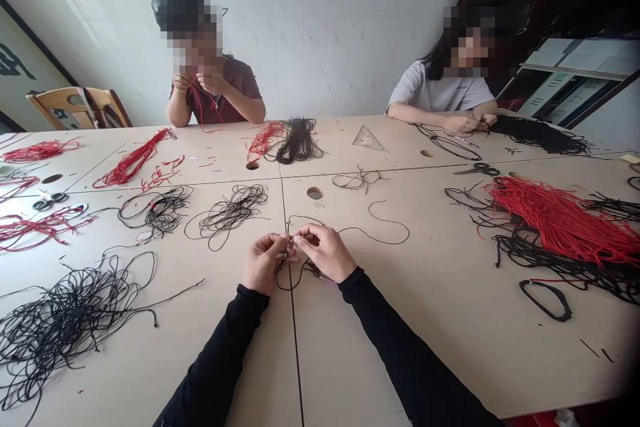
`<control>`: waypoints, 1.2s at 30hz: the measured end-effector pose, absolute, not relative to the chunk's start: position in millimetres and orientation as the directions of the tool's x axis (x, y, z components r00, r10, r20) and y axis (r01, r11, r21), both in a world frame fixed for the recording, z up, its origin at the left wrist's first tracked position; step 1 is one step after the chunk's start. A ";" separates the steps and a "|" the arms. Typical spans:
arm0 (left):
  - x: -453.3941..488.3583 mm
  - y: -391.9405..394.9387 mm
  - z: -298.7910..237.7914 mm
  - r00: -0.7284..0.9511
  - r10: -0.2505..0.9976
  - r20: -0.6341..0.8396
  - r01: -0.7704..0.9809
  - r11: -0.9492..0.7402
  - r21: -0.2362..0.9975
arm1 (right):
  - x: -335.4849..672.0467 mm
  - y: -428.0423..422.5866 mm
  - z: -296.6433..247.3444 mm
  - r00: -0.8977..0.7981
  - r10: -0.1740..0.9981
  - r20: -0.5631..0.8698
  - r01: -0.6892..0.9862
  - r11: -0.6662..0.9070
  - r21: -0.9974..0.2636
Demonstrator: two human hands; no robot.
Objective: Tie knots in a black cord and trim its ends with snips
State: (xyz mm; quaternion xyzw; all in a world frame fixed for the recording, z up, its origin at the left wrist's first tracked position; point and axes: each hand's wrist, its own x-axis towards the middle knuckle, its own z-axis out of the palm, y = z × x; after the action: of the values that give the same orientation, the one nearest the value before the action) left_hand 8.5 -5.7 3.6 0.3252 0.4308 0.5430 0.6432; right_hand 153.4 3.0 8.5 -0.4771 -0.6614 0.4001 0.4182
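The person's left arm (215,357) and right arm (403,347) slant inward, the left hand (264,259) and right hand (327,252) close together, thumbs (303,241) and bent fingers (312,229) pinched at the tips.

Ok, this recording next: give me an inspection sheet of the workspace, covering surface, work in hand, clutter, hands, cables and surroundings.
Surface: pale, wood-toned table with dark seams and round holes.
Work in hand: thin black cord, a loop hanging below the fingers.
Clutter: tangled black cord heap, bright red cord bundle, black-handled scissors, clear triangular ruler.
Hands: left hand and right hand both pinch the cord.
Cables: nothing seen.
Surroundings: two seated people opposite, one in a dark-red top, one in a pale-grey shirt; white wall.
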 end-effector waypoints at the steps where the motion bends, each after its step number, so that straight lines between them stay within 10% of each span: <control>1: 8.9 -5.9 3.3 0.027 0.979 -0.200 -0.410 0.193 0.892 | 153.3 2.9 8.5 -0.191 0.965 0.177 0.313 0.231 -0.921; 24: 9.8 -4.9 2.1 -0.097 0.987 -0.126 -0.306 0.091 0.948 | 176.8 5.8 21.1 -0.064 0.968 0.244 0.398 0.249 -0.883; 36: 21.2 -16.7 8.0 0.255 0.962 -0.096 -0.102 0.125 0.987 | 164.5 3.5 17.9 -0.158 0.944 0.291 0.392 0.330 -0.859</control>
State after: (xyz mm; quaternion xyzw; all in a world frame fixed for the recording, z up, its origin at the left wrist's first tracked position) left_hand 21.2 -16.7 8.0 0.4998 0.4301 0.4330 0.6146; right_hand 164.5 3.5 17.9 -0.4833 -0.6910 0.3183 0.4332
